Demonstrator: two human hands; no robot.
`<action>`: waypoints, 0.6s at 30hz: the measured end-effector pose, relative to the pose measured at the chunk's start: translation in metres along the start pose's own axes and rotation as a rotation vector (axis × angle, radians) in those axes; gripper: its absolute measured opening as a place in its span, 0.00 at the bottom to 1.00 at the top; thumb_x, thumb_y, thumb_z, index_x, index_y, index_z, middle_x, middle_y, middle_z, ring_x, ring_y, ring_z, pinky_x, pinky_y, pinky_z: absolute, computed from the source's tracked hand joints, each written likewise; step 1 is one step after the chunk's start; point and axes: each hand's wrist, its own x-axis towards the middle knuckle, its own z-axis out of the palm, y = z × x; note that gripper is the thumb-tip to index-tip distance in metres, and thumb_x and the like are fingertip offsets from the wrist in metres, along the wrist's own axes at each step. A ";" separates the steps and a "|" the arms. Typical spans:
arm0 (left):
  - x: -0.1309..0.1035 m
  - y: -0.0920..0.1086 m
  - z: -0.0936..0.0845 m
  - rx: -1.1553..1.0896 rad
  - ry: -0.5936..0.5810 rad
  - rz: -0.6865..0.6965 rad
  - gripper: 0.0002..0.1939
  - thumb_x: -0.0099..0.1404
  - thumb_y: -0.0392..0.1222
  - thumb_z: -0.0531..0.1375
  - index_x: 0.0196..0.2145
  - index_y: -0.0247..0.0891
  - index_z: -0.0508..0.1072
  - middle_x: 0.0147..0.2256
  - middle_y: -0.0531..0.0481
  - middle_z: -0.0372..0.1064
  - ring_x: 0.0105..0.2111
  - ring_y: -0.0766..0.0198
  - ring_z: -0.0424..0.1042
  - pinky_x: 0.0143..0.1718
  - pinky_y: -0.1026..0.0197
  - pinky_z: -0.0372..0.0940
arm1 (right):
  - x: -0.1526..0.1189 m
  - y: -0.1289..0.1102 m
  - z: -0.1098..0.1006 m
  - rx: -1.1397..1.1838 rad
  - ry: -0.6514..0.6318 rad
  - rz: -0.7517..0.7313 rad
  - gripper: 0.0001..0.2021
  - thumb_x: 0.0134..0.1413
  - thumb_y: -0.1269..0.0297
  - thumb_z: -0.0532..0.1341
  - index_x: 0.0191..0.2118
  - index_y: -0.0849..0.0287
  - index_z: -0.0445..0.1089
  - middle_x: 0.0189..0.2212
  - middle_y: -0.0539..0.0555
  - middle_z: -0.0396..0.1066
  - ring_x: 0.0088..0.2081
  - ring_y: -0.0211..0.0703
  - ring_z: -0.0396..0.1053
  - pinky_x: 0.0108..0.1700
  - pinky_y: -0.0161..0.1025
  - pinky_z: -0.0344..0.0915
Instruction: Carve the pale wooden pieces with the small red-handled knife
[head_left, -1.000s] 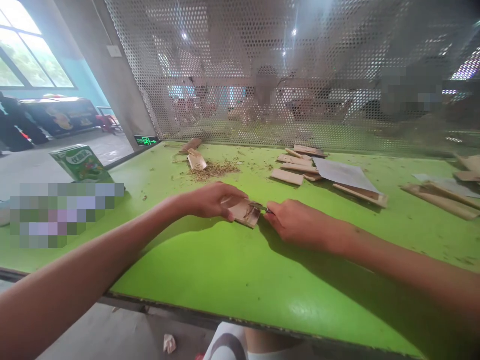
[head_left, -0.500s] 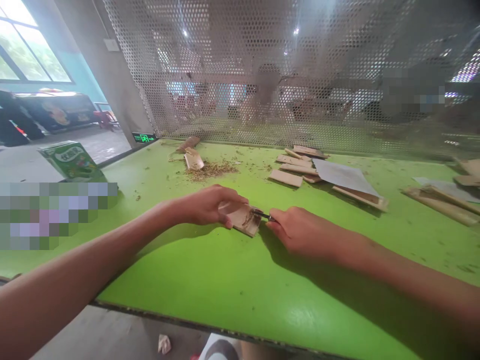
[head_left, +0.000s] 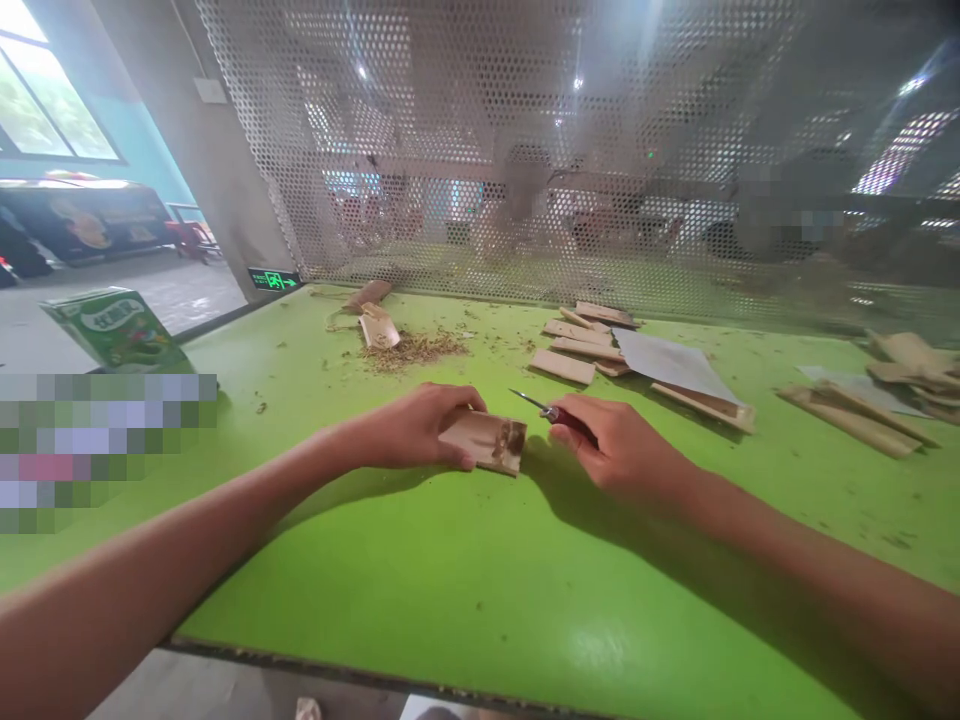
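Just above the green table (head_left: pixel 420 590), my left hand (head_left: pixel 420 428) grips a short curved wooden piece (head_left: pixel 480 440) by its left end, thumb on the near edge and fingers on the far edge. Dark brown patches mark the right end of its hollow face. My right hand (head_left: pixel 619 440) is closed round the dark handle of a small knife (head_left: pixel 551 411). The thin metal blade points left and away, up beyond the piece's right end and apart from it.
Brown shavings (head_left: pixel 424 348) lie at the back, beside a pale wooden piece (head_left: pixel 380 328). Several wooden strips (head_left: pixel 562 366) and a white sheet (head_left: pixel 675 362) are right of centre. A green box (head_left: pixel 120 330) stands left, before a perforated metal screen (head_left: pixel 450 150).
My right hand has drawn the knife off the wooden piece, and the blade is now raised clear of it. The loose scrapings seen on the piece no longer show. The view has shifted slightly.
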 end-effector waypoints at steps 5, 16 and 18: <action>0.001 -0.002 -0.008 -0.036 0.055 0.010 0.22 0.55 0.52 0.64 0.47 0.42 0.75 0.36 0.53 0.73 0.31 0.65 0.68 0.29 0.65 0.56 | 0.006 0.004 0.007 -0.106 -0.066 -0.038 0.15 0.66 0.59 0.48 0.42 0.60 0.68 0.33 0.56 0.73 0.29 0.40 0.65 0.31 0.37 0.53; -0.001 -0.003 -0.020 -0.115 0.164 -0.031 0.24 0.51 0.46 0.67 0.47 0.41 0.76 0.42 0.49 0.73 0.38 0.60 0.70 0.41 0.59 0.64 | 0.008 0.017 0.023 -0.157 -0.020 -0.161 0.15 0.66 0.60 0.48 0.45 0.60 0.68 0.33 0.56 0.74 0.28 0.41 0.67 0.31 0.37 0.55; 0.000 -0.006 -0.019 -0.179 0.221 -0.115 0.25 0.50 0.42 0.68 0.48 0.40 0.75 0.43 0.47 0.73 0.40 0.58 0.70 0.40 0.57 0.66 | 0.007 0.020 0.024 -0.150 0.034 -0.204 0.15 0.67 0.60 0.47 0.44 0.61 0.68 0.34 0.57 0.74 0.29 0.42 0.68 0.32 0.37 0.57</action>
